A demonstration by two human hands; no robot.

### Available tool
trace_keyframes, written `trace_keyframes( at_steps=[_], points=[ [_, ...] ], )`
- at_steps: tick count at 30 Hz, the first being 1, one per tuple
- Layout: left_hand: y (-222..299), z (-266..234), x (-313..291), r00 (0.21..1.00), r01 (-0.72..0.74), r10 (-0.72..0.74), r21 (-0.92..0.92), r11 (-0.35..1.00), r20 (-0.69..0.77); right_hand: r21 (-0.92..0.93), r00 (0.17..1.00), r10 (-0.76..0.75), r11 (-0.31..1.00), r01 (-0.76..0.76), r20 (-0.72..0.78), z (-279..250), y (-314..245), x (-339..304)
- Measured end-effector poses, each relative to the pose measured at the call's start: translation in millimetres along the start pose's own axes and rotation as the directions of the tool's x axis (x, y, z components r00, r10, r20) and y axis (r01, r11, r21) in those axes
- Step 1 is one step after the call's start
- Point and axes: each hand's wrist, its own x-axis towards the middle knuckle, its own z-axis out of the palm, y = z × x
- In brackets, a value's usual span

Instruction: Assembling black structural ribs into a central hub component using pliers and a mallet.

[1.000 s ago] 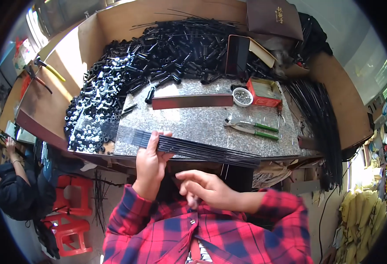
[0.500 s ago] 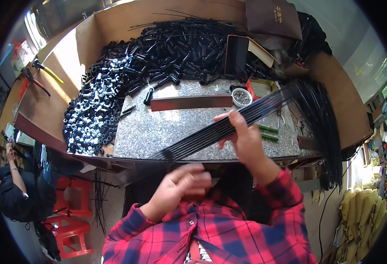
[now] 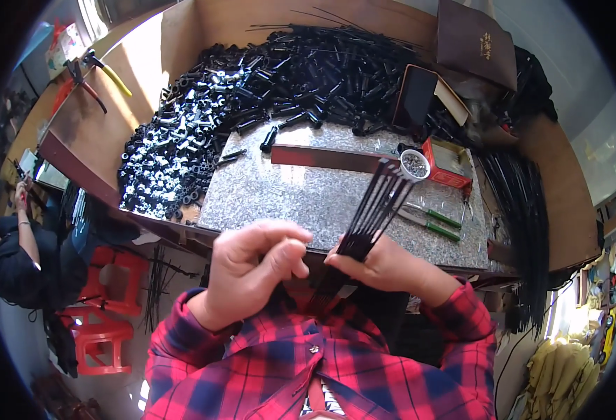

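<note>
Currently, the right hand (image 3: 390,266) is clasping a fanned bundle of thin black rods (image 3: 357,245) across the speckled grey worktop's (image 3: 273,196) front edge; the left hand (image 3: 252,264) is half-curling nearby, contents unclear.

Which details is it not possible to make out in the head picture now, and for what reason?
In the head view:
Right hand: most fingers, hidden behind the black strips.
Green-handled pliers: the head, covered by the strips.
Small pieces in the white cup: too small to identify.
Left hand: whether it pinches anything, hidden by its own curled fingers.
</note>
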Motion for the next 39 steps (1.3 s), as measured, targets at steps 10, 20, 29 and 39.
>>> trace_keyframes(
  at_steps=[10,20,29,39],
  points=[
    [18.9,21.5,51.5,0.964,-0.262,0.231,0.3,0.917,0.134,0.053,0.998,-0.044,0.998,0.041,0.055,23.0,8.5,5.0],
    [13.9,23.5,51.8,0.919,-0.363,0.311,0.215,0.906,0.24,0.142,0.964,-0.253,0.96,0.24,0.086,24.4,16.2,-7.5],
    [10.7,8.5,38.6,0.916,-0.34,0.284,0.175,0.924,0.283,0.517,0.97,0.224,0.844,-0.144,-0.096,46.7,52.6,10.3],
    [-128.9,-194.7,150.8,0.981,-0.132,0.108,0.966,-0.221,0.159,0.52,0.887,0.305,0.85,-0.088,-0.348,57.5,32.8,21.3]
  ],
)
